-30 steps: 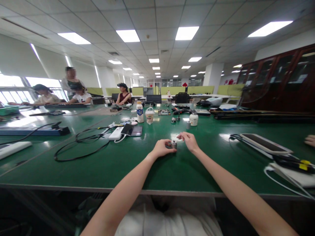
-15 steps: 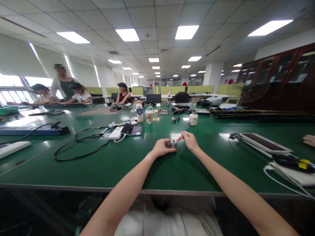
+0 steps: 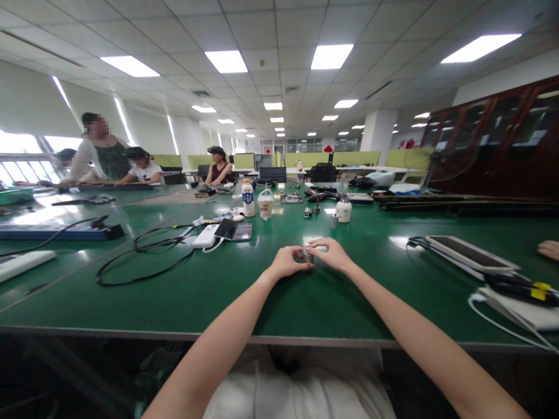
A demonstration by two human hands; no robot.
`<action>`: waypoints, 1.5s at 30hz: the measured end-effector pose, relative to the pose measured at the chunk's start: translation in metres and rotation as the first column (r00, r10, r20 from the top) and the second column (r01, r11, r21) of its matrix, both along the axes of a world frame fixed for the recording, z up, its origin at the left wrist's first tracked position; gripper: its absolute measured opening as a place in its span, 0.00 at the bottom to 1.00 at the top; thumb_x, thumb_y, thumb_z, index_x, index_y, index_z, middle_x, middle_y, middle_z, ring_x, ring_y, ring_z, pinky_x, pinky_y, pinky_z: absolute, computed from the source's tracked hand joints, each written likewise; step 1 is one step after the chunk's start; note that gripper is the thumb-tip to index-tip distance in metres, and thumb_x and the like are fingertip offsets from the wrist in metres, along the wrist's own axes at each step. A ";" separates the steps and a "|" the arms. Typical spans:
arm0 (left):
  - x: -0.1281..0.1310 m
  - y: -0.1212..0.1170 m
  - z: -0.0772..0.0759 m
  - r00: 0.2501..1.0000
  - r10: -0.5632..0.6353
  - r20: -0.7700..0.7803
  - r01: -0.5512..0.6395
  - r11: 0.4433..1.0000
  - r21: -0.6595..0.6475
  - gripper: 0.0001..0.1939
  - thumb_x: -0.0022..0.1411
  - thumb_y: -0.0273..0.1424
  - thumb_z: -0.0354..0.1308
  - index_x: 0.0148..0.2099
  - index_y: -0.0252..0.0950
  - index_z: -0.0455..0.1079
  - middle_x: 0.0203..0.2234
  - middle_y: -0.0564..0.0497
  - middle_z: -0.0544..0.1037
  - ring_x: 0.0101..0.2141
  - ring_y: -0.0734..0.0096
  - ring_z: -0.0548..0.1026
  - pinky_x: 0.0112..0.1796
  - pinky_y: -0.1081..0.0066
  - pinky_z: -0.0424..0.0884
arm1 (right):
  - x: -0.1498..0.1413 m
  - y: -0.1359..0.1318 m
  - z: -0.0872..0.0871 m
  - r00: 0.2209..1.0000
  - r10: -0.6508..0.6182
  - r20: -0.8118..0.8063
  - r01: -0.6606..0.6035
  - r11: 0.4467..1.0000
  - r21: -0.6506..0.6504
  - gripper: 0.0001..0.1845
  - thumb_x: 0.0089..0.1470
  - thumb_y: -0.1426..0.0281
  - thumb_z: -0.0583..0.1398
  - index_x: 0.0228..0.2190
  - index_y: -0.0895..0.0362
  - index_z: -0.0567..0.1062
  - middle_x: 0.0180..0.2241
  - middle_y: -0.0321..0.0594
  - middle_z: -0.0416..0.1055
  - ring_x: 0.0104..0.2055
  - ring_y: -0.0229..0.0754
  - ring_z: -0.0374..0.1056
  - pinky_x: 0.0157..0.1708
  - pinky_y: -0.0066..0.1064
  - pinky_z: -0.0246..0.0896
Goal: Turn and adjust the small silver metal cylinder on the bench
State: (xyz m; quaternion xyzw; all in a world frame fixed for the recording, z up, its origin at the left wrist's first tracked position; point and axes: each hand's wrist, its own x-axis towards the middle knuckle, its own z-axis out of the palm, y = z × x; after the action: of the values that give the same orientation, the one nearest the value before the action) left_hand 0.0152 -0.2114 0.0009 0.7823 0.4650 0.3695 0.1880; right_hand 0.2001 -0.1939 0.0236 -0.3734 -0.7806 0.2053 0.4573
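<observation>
The right hand's fingers partly cover the small grey metal cylinder [image 3: 308, 256], so its top cannot be made out. A bare hand [image 3: 548, 250] at the far right is cut off by the picture's edge. The faces on the left are pixelated, as is part of the black phone's screen [image 3: 243, 231]. The small metal parts [image 3: 308, 212] on the far side are too small to identify.

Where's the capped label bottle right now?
Head view, left of centre on the green table: the bottle stands just left of the clear-lidded cup, behind the phone.
</observation>
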 end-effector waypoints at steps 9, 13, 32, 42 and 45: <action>0.001 -0.001 0.002 0.998 0.049 -0.036 -0.049 0.999 0.000 0.27 0.46 0.44 0.69 0.47 0.37 0.77 0.34 0.48 0.83 0.37 0.61 0.80 0.40 0.70 0.73 | 0.013 0.024 -0.009 0.996 -0.088 0.020 0.088 0.996 -0.027 0.13 0.54 0.61 0.61 0.33 0.54 0.83 0.39 0.45 0.80 0.45 0.50 0.74 0.49 0.40 0.66; 0.001 0.000 0.001 0.994 0.093 -0.060 -0.092 0.996 0.012 0.26 0.47 0.44 0.68 0.48 0.38 0.76 0.35 0.48 0.83 0.38 0.61 0.80 0.41 0.68 0.73 | 0.026 0.034 -0.022 0.985 -0.114 0.131 0.124 0.990 -0.066 0.08 0.47 0.62 0.66 0.29 0.51 0.84 0.37 0.42 0.81 0.45 0.52 0.74 0.49 0.44 0.65; -0.001 0.036 -0.006 0.977 0.188 -0.103 -0.186 0.982 0.037 0.26 0.53 0.43 0.65 0.54 0.40 0.72 0.40 0.47 0.82 0.45 0.56 0.76 0.47 0.62 0.69 | 0.002 0.063 -0.024 0.996 -0.022 -0.081 0.013 0.994 -0.112 0.15 0.55 0.62 0.60 0.40 0.57 0.81 0.40 0.45 0.81 0.42 0.47 0.76 0.45 0.38 0.70; -0.010 0.094 -0.006 0.980 0.173 -0.097 -0.172 0.985 0.017 0.28 0.52 0.46 0.65 0.54 0.40 0.73 0.37 0.48 0.83 0.42 0.58 0.79 0.44 0.66 0.72 | -0.024 0.112 -0.012 0.995 0.040 -0.091 -0.052 0.991 -0.126 0.09 0.50 0.65 0.64 0.33 0.55 0.83 0.35 0.42 0.82 0.38 0.48 0.77 0.42 0.37 0.70; -0.013 0.110 -0.005 0.979 0.175 -0.101 -0.174 0.984 0.023 0.28 0.51 0.46 0.66 0.53 0.40 0.74 0.36 0.48 0.83 0.41 0.58 0.79 0.43 0.66 0.72 | -0.025 0.128 -0.006 0.998 0.028 -0.051 -0.035 0.992 -0.123 0.08 0.49 0.66 0.64 0.31 0.54 0.83 0.33 0.40 0.82 0.36 0.48 0.77 0.40 0.36 0.70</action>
State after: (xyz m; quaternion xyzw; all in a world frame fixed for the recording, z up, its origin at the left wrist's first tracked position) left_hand 0.0019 -0.1010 -0.0038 0.7577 0.5383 0.3472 0.1252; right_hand 0.1747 -0.0662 0.0172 -0.3836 -0.7606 0.2697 0.4489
